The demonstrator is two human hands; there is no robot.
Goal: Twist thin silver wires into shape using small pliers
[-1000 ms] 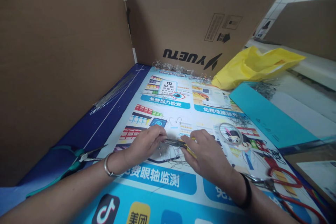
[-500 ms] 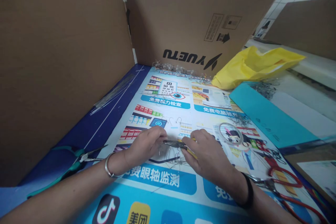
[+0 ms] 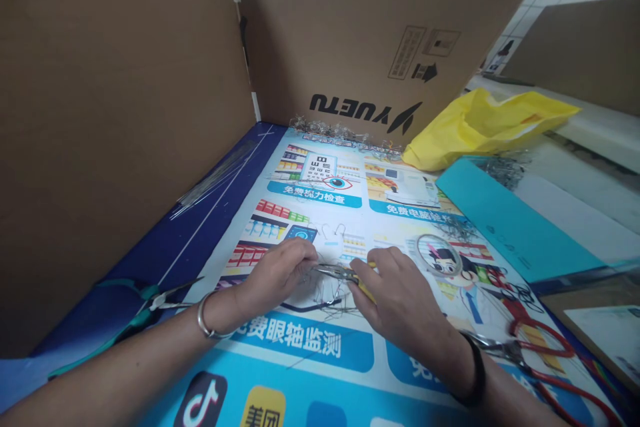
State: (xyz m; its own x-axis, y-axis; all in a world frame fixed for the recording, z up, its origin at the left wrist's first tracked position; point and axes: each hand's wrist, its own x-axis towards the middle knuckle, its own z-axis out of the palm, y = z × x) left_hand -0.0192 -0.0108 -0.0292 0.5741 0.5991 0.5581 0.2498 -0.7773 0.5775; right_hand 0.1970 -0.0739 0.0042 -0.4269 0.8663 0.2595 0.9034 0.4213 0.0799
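My right hand [image 3: 397, 290] is closed around yellow-handled needle-nose pliers [image 3: 336, 271], whose jaws point left to the fingertips of my left hand [image 3: 280, 273]. The left fingers are pinched on thin metal wire, mostly hidden by the fingers. Below the pliers, loose wire pieces [image 3: 345, 303] lie on the printed sheet [image 3: 350, 387]. Just beyond my hands are small bent wire hooks [image 3: 341, 229]. A coil of wire [image 3: 439, 255] rests to the right of my right hand.
Teal-handled pliers [image 3: 150, 299] lie left, red-handled scissors [image 3: 515, 350] right. Straight wires [image 3: 217, 180] line the left cardboard wall [image 3: 125, 113]. Wire pieces [image 3: 345, 132] are heaped at the back wall. A yellow bag [image 3: 480, 127] and a turquoise box flap [image 3: 515, 223] stand at the right.
The pliers have turned slightly in my right hand, so more of their jaws shows. Both hands have otherwise hardly moved.
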